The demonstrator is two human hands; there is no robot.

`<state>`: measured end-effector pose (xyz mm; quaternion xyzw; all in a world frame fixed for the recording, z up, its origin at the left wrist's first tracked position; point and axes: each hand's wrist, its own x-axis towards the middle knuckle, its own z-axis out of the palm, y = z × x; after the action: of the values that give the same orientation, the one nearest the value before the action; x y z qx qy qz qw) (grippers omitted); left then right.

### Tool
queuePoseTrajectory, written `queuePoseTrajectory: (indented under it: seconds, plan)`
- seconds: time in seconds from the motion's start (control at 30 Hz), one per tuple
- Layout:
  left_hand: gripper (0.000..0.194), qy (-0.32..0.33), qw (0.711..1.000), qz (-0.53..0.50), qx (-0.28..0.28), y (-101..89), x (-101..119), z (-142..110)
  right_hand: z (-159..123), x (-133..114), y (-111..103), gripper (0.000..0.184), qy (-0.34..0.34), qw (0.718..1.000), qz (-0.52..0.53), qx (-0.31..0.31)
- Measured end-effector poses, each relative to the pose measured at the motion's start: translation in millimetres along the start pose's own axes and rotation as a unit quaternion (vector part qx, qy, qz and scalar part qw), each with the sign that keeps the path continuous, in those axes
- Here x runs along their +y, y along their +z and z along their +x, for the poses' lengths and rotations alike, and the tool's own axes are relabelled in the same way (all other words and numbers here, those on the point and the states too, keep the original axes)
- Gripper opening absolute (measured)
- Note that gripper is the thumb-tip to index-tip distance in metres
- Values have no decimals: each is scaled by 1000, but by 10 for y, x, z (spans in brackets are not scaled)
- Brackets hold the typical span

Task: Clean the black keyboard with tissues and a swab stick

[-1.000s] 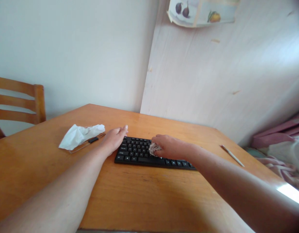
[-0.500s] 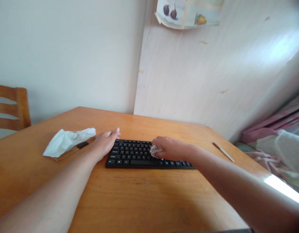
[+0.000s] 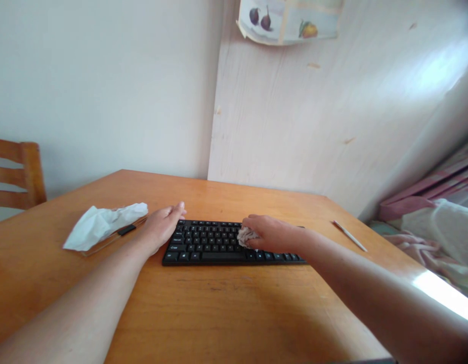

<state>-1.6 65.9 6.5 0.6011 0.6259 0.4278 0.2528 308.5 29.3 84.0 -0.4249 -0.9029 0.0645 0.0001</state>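
A black keyboard (image 3: 218, 256) lies on the wooden table in front of me. At its left end my left hand (image 3: 162, 227) rests on edge, thumb up and fingers stretched forward, some of them hidden behind the hand. My right hand (image 3: 267, 233) is closed round a crumpled greyish-white tissue (image 3: 246, 236), which it presses onto the keys right of the middle. The right part of the keyboard is partly covered by this hand and forearm.
Left of my left hand lie a white plastic bag (image 3: 100, 225) and a thin wire-like item with a black piece (image 3: 126, 230). A slim pen-like stick (image 3: 349, 236) is at the right. A wooden chair (image 3: 29, 174) stands beyond the table (image 3: 218, 313), near the wall.
The view has turned to the right, so most things appear farther left. My right hand has slid rightward over the keys with the tissue. My left hand stays by the keyboard's left end.
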Motion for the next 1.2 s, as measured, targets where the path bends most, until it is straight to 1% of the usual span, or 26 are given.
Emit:
queuePoseTrajectory:
  seconds: [0.23, 0.5, 0.73, 0.97, 1.2]
  plan:
    - [66, -3, 1000, 6, 9, 1, 9, -1, -124, 130, -2, 15, 17, 1000, 5, 2]
    - [66, -6, 1000, 6, 3, -19, 17, -3, -263, 262, -1, 16, 27, 999, 17, 12]
    - [69, -5, 1000, 6, 1, -18, 5, 12, -406, 389, 16, 17, 65, 997, 34, 13]
    - [68, -2, 1000, 4, -1, -22, 33, -7, -473, 413, 16, 17, 83, 996, 37, 16]
    - [67, 5, 1000, 6, 3, 6, -22, 18, -539, 449, -7, 14, 91, 996, 19, 10]
